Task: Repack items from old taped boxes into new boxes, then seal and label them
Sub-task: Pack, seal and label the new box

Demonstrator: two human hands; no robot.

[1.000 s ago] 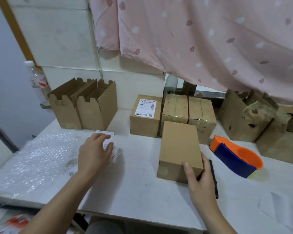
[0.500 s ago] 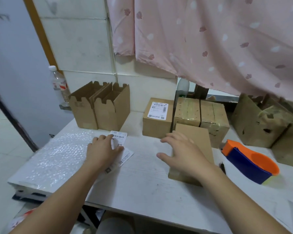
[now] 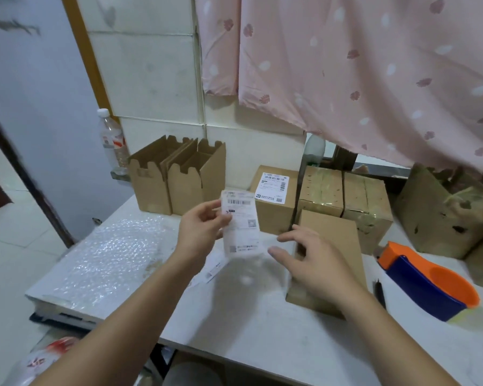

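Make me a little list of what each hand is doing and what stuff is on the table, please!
left hand: pinches a strip of labels, held up above the table
right hand: open, over the plain box, fingers toward the labels
labelled box: closed, at the back
open boxes: two, back left
tape dispenser: right of the plain box
bubble wrap: left side of the table
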